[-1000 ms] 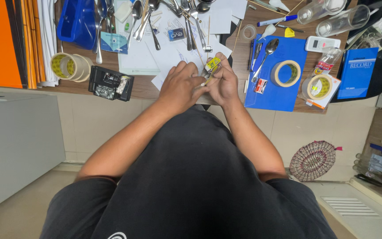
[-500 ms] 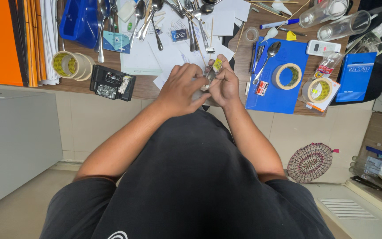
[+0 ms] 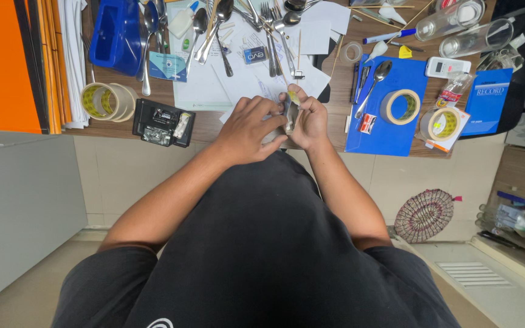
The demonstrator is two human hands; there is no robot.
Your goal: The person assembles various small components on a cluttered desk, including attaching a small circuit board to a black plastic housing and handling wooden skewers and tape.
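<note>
Seated at a cluttered worktop point(image 3: 214, 124), a person pinches a small metal piece point(image 3: 288, 115) between both hands at the near edge. The left hand point(image 3: 249, 129) curls its fingers onto it; the right hand point(image 3: 308, 119) grips it, thumb up. Spoons point(image 3: 214, 27), tape rolls point(image 3: 400, 107) and papers point(image 3: 244, 82) lie untouched; the work looks midway.
</note>
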